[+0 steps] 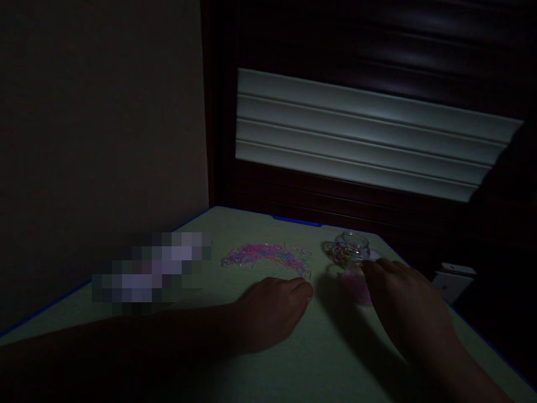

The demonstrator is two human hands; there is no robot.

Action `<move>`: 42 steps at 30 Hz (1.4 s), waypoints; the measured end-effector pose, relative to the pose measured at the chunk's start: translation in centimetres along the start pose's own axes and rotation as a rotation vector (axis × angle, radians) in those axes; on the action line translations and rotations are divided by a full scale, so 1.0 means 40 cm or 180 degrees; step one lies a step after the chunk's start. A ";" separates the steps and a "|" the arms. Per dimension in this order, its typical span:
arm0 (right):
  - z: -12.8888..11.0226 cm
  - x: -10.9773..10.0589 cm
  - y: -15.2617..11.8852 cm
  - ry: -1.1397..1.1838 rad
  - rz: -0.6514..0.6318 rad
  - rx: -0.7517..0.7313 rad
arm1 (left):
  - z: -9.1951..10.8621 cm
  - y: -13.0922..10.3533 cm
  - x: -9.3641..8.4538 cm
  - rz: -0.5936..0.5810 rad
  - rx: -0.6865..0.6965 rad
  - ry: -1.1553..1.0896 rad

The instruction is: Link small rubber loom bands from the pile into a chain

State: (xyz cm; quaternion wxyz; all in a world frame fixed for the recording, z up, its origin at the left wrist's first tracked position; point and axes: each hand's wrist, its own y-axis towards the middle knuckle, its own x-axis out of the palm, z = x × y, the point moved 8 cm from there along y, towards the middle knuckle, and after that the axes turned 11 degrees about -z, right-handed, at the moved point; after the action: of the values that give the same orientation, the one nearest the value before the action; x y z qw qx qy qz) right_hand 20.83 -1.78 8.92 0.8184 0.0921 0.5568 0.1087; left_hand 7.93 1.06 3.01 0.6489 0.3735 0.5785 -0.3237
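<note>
My left hand rests at the near end of a loose strip of colorful rubber bands on the table, fingers curled together; I can't tell whether they pinch one. My right hand bends over the pink-filled jar, its grip hidden. Just behind stands a jar of mixed bands. The reddish mark on the white box at right is too dim to read.

Corner of a dim, apparently domestic room, indicated by the plain wall, dark panelling, pale slats and blue-edged table.
</note>
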 end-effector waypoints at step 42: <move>-0.071 0.056 0.005 0.1487 -0.0474 -0.0910 | -0.185 -0.040 -0.086 -0.1189 -0.1934 0.0360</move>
State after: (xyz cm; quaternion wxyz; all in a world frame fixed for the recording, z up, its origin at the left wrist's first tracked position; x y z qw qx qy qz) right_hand 18.97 -0.88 5.96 0.6782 -0.0929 0.7146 0.1441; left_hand 2.39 6.57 5.85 0.6269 0.0688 0.7415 -0.2287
